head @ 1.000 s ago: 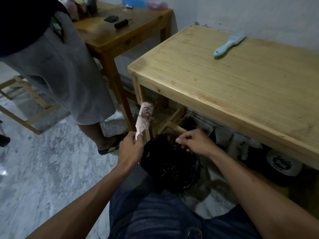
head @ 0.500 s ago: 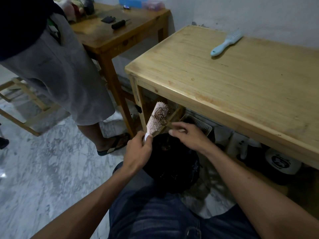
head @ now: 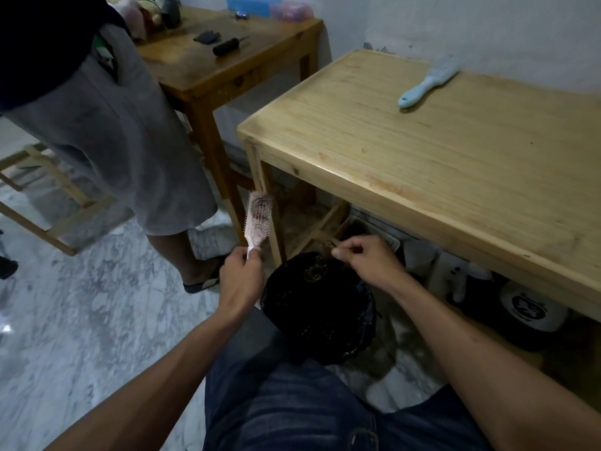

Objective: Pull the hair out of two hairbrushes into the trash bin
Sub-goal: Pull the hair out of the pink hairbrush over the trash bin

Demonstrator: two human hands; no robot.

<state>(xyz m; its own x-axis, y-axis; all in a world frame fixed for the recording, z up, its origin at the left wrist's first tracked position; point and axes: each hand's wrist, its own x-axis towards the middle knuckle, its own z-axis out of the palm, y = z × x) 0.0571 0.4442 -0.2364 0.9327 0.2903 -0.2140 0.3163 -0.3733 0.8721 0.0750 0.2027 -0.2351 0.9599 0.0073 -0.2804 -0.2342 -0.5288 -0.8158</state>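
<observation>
My left hand (head: pixel 241 280) grips the white handle of a pink hairbrush (head: pixel 258 219), held upright with tangled dark hair in its bristles. To its right, my right hand (head: pixel 367 260) pinches a small tuft of hair (head: pixel 327 245) between thumb and fingers, above the far rim of the black-lined trash bin (head: pixel 320 307) on the floor between my knees. Loose hair lies inside the bin. A light blue hairbrush (head: pixel 428 81) lies on the pale wooden table (head: pixel 439 164) at the far right, away from both hands.
A person in grey shorts and sandals (head: pixel 107 135) stands at the left by a darker wooden table (head: pixel 224 63) with small tools. A white basket (head: pixel 377 231) and a helmet (head: pixel 530 312) sit under the pale table. A wooden frame (head: pixel 48 203) lies on the marble floor.
The pink brush swung left and turned upright in my left hand. My right hand drew away from the brush with a tuft of hair and now hovers over the bin.
</observation>
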